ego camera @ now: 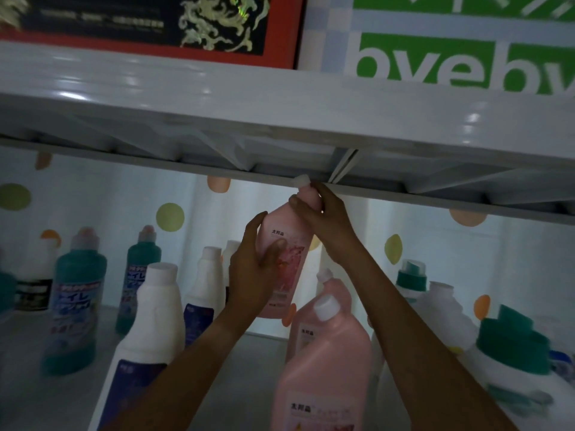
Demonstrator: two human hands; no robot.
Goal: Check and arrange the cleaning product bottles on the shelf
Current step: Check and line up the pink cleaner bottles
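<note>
A: Obs. 1, held item. A pink bottle (287, 244) is up in the air, roughly upright with a slight tilt, in front of the dotted back wall (435, 244). Its white cap (302, 181) sits just under the edge of the upper shelf (280, 119); contact between cap and edge cannot be told.

B: Grip state?

A: Left hand (252, 275) wraps the lower body of the bottle, thumb lying across the label, fingers curled behind it. Right hand (323, 216) is clamped round the neck just below the cap. Both grips are closed on the same bottle.

B: Other stock on the lower shelf (258, 368)?

A: Two more pink bottles to the right of centre: a near pink bottle (323, 368) with a white cap leaning left, and a second one (329, 284) behind it, mostly hidden. Left of centre, a tall white bottle (146, 337) with a dark blue label, and another white bottle (207, 284) behind it. Farther left, two teal bottles (76, 306) with printed labels, standing apart. Far right, a white jug (513, 368) with a green cap, and a smaller green-capped bottle (410, 278) behind it.

B: Above the shelf?

A: A red and black box (140, 23) with gold ornament, and a green and white box (451, 57). Picture dim and blurred; label text not readable.
</note>
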